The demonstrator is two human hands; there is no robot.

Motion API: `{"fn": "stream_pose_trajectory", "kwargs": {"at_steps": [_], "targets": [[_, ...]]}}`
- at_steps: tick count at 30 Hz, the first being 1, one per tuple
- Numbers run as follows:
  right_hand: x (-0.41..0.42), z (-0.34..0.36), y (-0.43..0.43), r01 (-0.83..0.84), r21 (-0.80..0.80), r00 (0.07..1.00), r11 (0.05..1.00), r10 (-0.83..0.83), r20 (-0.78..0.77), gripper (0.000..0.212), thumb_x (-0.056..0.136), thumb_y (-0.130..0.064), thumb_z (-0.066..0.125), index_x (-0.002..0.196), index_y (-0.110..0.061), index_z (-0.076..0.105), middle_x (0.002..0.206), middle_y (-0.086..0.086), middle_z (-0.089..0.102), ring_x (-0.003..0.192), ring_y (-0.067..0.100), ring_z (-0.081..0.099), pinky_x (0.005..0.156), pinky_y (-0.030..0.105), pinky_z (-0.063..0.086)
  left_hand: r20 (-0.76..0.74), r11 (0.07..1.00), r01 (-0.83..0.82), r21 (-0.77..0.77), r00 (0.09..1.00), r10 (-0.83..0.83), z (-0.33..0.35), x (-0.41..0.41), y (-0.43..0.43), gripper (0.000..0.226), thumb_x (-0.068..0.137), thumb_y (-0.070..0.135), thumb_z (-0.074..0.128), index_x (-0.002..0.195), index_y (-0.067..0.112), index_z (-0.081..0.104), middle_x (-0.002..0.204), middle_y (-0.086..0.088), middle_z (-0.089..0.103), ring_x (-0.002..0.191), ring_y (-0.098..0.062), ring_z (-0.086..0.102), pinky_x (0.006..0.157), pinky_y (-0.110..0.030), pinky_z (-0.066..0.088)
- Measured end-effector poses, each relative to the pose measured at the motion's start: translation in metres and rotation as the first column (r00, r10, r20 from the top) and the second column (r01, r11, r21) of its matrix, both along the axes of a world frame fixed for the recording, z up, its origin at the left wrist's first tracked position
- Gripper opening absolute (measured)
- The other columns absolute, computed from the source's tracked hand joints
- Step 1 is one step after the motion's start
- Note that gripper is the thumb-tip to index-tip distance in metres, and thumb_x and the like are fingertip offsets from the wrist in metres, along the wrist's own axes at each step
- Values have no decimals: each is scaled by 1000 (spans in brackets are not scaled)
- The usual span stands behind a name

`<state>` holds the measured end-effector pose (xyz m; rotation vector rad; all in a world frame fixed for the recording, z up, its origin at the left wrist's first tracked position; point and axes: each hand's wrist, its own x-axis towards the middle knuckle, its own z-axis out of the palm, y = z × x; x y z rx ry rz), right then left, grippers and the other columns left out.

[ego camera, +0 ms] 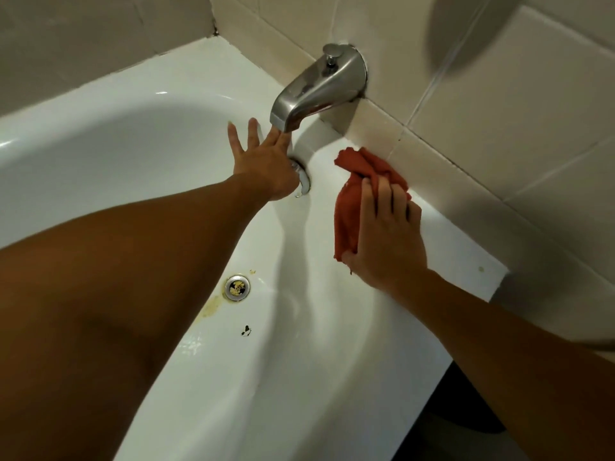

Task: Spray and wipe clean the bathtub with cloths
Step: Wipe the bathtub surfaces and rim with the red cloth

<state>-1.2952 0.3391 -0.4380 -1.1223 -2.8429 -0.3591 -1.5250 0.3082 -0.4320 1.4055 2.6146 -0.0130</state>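
Beige tiled wall (499, 94) encloses the bathtub (116, 154) on two sides; dark grime sits in the far corner joint. The bathtub is white and glossy, and its spout-end rim runs along the tile.

Left hand (263, 161): placed at the inner end wall below the spout, partly covering the overflow plate (303, 181). Grip apart, fingers straight and spread, holding nothing.

Right hand (386, 234): on the spout-end rim, close to the tile joint. Grip clamped on the red cloth (346, 221), which is bunched and lies on that rim.

Brushed-metal spout (319, 91) projects from the wall above the end rim.

Drain (237, 287): on the tub floor near the spout end, with a yellowish stain (209, 309) beside it and a dark chip (246, 331) nearby.
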Motion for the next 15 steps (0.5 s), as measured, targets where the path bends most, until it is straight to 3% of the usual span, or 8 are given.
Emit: {"fn": "stream_pose_trajectory", "kwargs": {"at_steps": [5,11,15], "targets": [[-15,1,8,8,-2,999,1000,-8,-41,118,63,-56,86,154,-2,34,156,22,38,144,41,37,115,52,32,18,1000,-17,21,1000,16,-1,1,3,79,102,39,42,161,25,-9,171,-3,-3,154,-35,-16,116,-66,-18],[-6,-2,11,-61,-22,994,998,59,-92,117,68,-53,82,158,-4,26,170,15,10,156,36,8,127,47,10,90,999,-13,51,996,8,4,-1,1,79,102,33,45,162,27,-7,171,-2,0,155,-32,-17,118,-61,-17],[-10,2,16,-132,-45,985,990,125,-120,112,71,-45,78,162,-15,21,170,15,11,156,39,12,124,52,20,169,994,-15,112,986,-4,-2,3,-5,82,99,23,48,162,24,-4,171,-1,-4,155,-29,-15,124,-56,-9]]}}
